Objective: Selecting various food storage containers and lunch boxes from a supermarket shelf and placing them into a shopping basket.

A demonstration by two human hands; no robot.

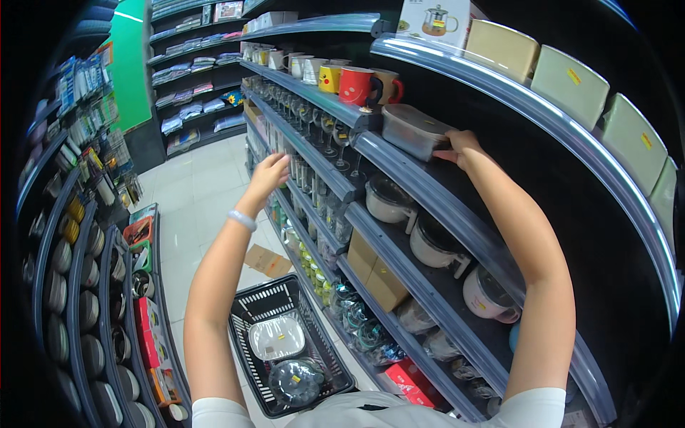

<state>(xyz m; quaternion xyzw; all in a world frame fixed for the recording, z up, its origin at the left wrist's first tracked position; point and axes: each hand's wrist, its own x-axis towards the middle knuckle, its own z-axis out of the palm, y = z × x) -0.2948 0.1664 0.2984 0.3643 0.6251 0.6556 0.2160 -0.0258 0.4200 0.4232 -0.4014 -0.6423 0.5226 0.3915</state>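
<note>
Head view: a store aisle, with bare forearms reaching between racks of housewares.
Clear box (412, 130): a see-through, smooth-walled plastic oblong with rounded corners and a lid, on a dark shelf (441, 178) fronted by a glossy grey plastic strip.
Right hand (464, 148): grip partly closed on the box's near right end, fingers bent about its corner.
Left hand (271, 173): grip loosely open, fingers softly curled, holding nothing, near the rack of glassware; a pale, smooth bracelet (242, 220) rings the wrist.
Mugs: a glossy red one (354, 85) and a yellow one (329, 78), left of the box.
Stemmed glasses (327, 137): thin, clear, in rows below the mugs.
Lidded pots (390, 200): rounded white bodies, dark lids, looped handles, beneath the box's shelf.
Black basket (320, 329): slotted plastic, on pale, shiny floor tiles (200, 203).
Basket contents: a white rounded-square dish (277, 338) beside a dark, see-through round bowl (295, 383).
</note>
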